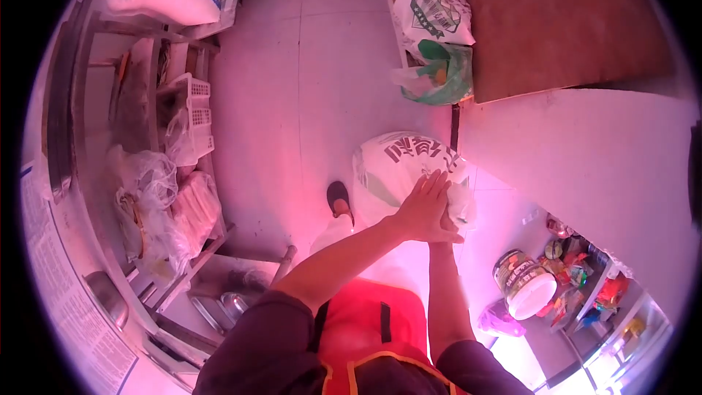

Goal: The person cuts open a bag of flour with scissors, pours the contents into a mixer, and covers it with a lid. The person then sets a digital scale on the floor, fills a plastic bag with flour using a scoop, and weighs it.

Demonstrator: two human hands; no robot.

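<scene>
A large white sack [380,172] with dark printed characters stands on the floor in front of the body. My left hand [424,208] reaches across to its near right side, with fingers stretched out and close together over the right hand. My right hand [443,232] is beside and partly beneath the left, next to the sack's crumpled edge [461,203]. Its fingers are mostly hidden, so their hold cannot be made out.
Shelves at left hold a white plastic basket [199,118] and clear plastic bags [150,183]. A printed white bag [435,4] and green bag [450,77] lie beside a brown board [563,22]. A labelled tub [528,289] stands lower right; a shoe [338,196] is near the sack.
</scene>
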